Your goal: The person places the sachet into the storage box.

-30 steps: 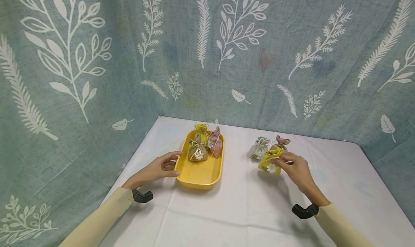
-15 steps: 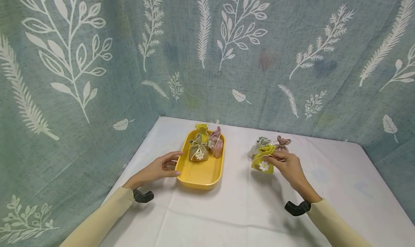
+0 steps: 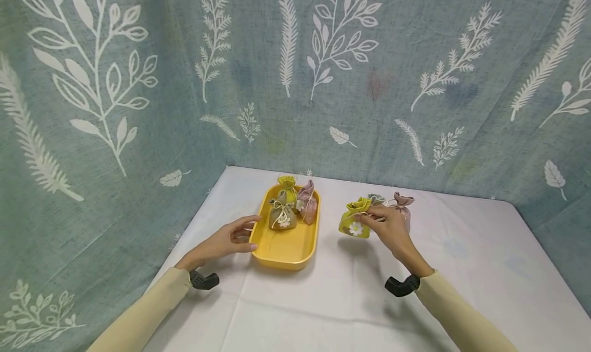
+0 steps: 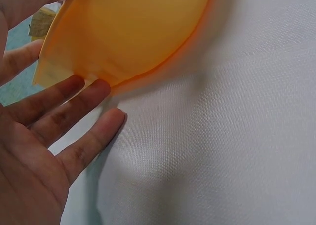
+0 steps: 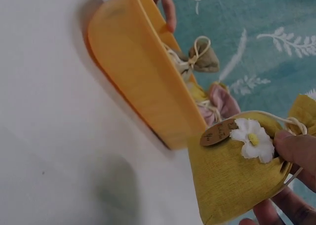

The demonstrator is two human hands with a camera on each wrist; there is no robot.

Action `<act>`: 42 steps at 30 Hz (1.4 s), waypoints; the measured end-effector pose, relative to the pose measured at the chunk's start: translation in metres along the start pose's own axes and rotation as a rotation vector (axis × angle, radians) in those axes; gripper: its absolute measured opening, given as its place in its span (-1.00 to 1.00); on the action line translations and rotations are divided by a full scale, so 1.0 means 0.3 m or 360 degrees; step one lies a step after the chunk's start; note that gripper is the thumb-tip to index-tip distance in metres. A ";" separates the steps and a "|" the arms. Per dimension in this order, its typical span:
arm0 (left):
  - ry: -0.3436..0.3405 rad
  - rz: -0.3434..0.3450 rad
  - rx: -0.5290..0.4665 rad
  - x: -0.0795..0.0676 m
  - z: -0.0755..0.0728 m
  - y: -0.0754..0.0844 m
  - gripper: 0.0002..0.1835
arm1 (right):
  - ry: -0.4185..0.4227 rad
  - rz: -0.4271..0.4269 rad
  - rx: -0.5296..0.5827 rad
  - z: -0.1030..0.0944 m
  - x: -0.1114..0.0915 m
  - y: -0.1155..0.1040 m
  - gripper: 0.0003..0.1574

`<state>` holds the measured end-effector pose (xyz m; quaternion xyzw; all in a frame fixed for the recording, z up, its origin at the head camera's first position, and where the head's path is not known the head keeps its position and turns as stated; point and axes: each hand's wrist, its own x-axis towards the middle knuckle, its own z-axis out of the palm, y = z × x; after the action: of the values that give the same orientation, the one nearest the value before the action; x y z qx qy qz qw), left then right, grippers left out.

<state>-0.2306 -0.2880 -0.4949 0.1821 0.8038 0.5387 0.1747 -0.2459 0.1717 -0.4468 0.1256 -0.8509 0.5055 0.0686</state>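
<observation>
My right hand (image 3: pixel 390 229) pinches a yellow drawstring pouch (image 3: pixel 354 223) by its tied neck and holds it above the table. The right wrist view shows the pouch's white flower (image 5: pixel 253 140) and small brown tag (image 5: pixel 217 132). My left hand (image 3: pixel 231 237) touches the left side of a yellow tray (image 3: pixel 283 264), its fingers fairly straight against the outer wall in the left wrist view. Inside the tray's far half sit a brown pouch (image 3: pixel 282 218), a pink pouch (image 3: pixel 308 211) and another yellow pouch (image 3: pixel 287 183), partly hidden.
Behind my right hand stand a grey pouch (image 3: pixel 376 198), mostly hidden, and a dusty-pink pouch (image 3: pixel 404 200). A white cloth (image 3: pixel 295 311) covers the table. Leaf-patterned blue-green curtains (image 3: pixel 268 85) rise at the back and sides.
My right hand has carried the yellow pouch leftward and slightly up, away from the dusty-pink pouch and toward the tray. My left hand and the tray have stayed in place.
</observation>
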 end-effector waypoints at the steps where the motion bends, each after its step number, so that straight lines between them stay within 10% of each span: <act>1: 0.0000 -0.0003 -0.0001 -0.001 0.001 -0.001 -0.10 | -0.0009 -0.0007 0.0012 0.009 0.004 -0.006 -0.72; 42: -0.0016 -0.0005 -0.0006 -0.004 0.001 -0.002 -0.10 | 0.0049 0.0066 0.0205 0.268 0.088 -0.206 -0.61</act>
<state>-0.2293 -0.2885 -0.4954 0.1831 0.8021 0.5392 0.1799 -0.2529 0.0691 -0.4269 0.1044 -0.8178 0.5624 0.0630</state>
